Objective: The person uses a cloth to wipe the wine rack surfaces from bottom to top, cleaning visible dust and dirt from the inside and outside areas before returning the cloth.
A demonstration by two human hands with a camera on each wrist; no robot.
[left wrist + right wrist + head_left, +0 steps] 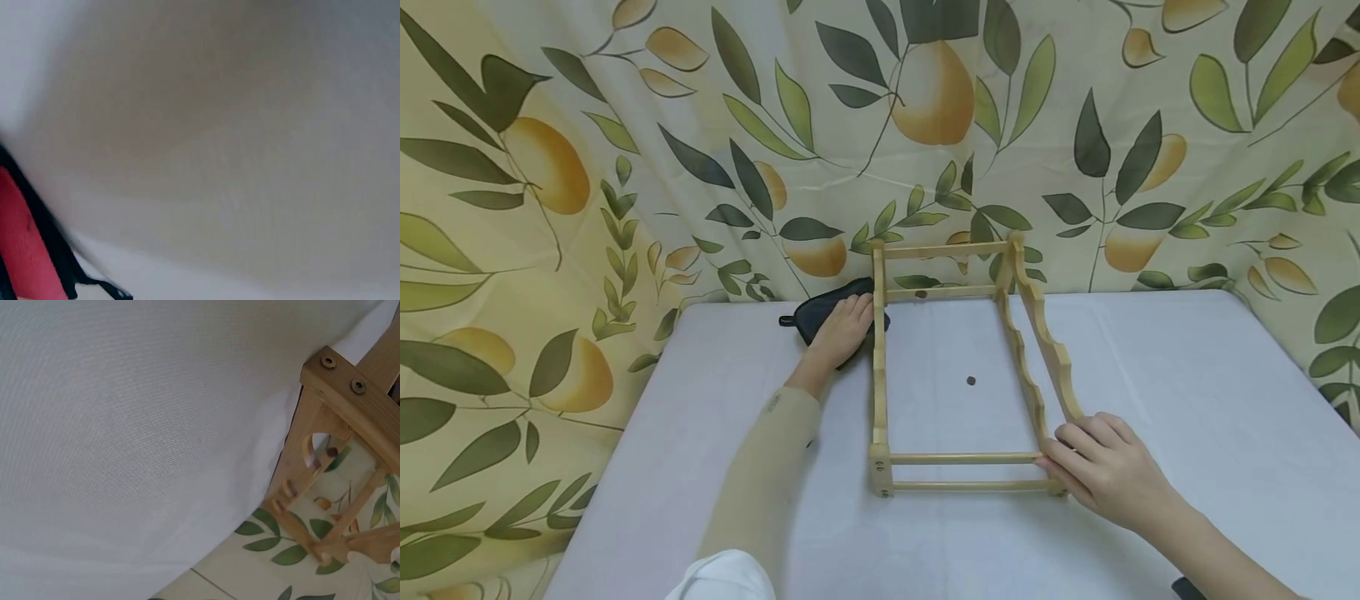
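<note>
A light wooden rack frame point(880, 358) with wavy side rails and round crossbars stands on the white-covered table. Its near right corner is held by my right hand point(1105, 471), fingers curled over the wood. In the right wrist view, the rack point(350, 412) shows two screw heads in its end piece. My left hand point(842, 329) lies over a black pouch point(816, 312) beside the rack's far left side, fingers straight and fingertips right at the rail. Part of the pouch is hidden under that hand. The left wrist view is mostly blurred; black-edged red material point(28, 244) shows at lower left.
A small brown disc point(972, 381) lies on the table point(1180, 375) inside the rack's outline. A dark object point(1187, 588) pokes in at the bottom right. A curtain point(1075, 167) with a fruit and leaf print hangs behind the table and on its left.
</note>
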